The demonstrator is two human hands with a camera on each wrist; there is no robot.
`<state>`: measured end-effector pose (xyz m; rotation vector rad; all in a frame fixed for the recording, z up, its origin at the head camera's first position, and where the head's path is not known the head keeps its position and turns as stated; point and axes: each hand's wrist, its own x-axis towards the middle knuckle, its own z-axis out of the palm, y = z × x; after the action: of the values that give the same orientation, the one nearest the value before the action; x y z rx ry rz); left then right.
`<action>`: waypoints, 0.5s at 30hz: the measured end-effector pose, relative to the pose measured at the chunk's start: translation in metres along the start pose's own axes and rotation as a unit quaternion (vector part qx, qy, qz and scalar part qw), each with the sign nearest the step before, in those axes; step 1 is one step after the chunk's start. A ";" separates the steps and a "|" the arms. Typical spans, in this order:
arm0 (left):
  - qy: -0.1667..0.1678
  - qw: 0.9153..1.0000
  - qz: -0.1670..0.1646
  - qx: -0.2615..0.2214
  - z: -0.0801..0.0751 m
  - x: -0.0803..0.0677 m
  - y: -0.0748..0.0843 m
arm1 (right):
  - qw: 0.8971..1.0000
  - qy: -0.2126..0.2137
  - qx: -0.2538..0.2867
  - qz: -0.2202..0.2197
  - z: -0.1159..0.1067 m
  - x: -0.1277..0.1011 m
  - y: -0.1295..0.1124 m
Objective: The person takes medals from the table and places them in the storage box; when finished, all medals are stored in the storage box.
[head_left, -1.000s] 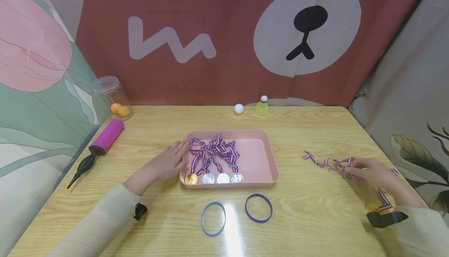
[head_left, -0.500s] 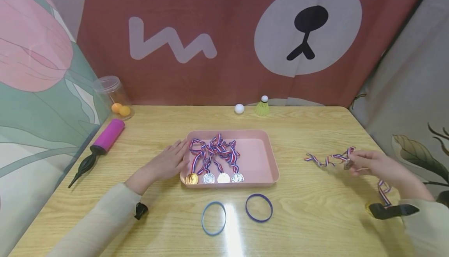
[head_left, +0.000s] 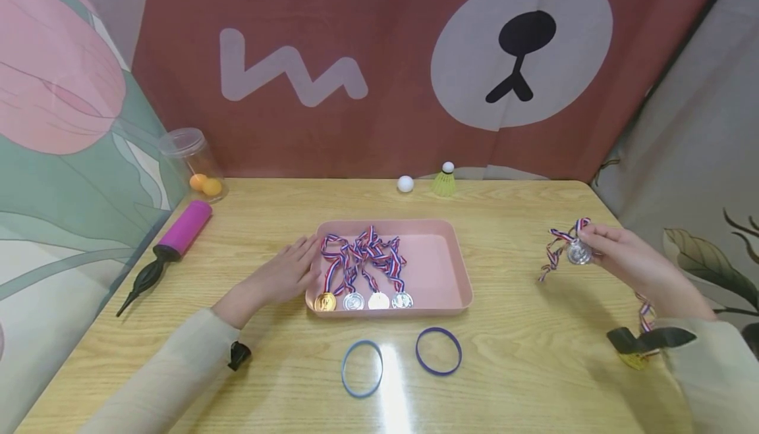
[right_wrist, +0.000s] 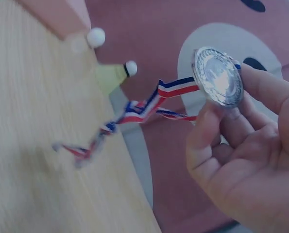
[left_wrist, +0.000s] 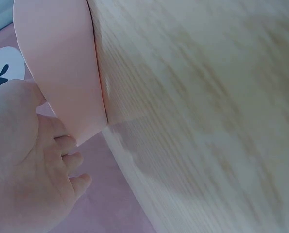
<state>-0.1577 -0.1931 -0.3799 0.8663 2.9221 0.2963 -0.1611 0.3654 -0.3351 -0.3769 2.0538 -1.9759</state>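
Observation:
A silver medal [head_left: 579, 251] on a striped red, white and blue ribbon [right_wrist: 139, 111] is pinched by my right hand [head_left: 637, 263], raised above the table's right side; its ribbon dangles. My left hand [head_left: 283, 269] lies with straight fingers against the left wall of a pink tray [head_left: 435, 269]; the left wrist view shows the fingers by the tray's outer side. Inside the tray's left part are a gold medal [head_left: 325, 302] and several silvery ones, lined along the front wall, ribbons heaped behind them. Another medal [head_left: 634, 359], gold-coloured, lies partly hidden under my right wrist.
Two wristbands, light blue [head_left: 362, 369] and dark blue [head_left: 438, 351], lie before the tray. At the back stand a white ball [head_left: 405, 184] and a yellow shuttlecock [head_left: 444, 180]. To the left are a clear jar [head_left: 188, 157] with orange balls and a pink hand pump [head_left: 172, 243].
My right hand has lifted the silver medal off the table and moved it up and slightly left, its ribbon trailing. The left hand stays at the tray.

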 end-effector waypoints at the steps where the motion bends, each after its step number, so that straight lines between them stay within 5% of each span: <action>1: 0.001 1.000 0.001 0.000 0.000 0.000 0.000 | 1.000 -0.011 0.014 -0.008 0.002 0.002 -0.002; 8: -0.004 1.000 -0.003 0.000 -0.001 0.000 0.001 | 0.994 -0.072 0.046 -0.062 0.023 0.017 -0.018; 15: -0.003 1.000 -0.004 0.001 -0.001 0.000 0.001 | 0.996 -0.032 0.034 -0.070 0.051 0.031 -0.034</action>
<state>-0.1571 -0.1924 -0.3789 0.8534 2.9194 0.2903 -0.1711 0.3055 -0.3034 -0.5749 1.9645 -2.0791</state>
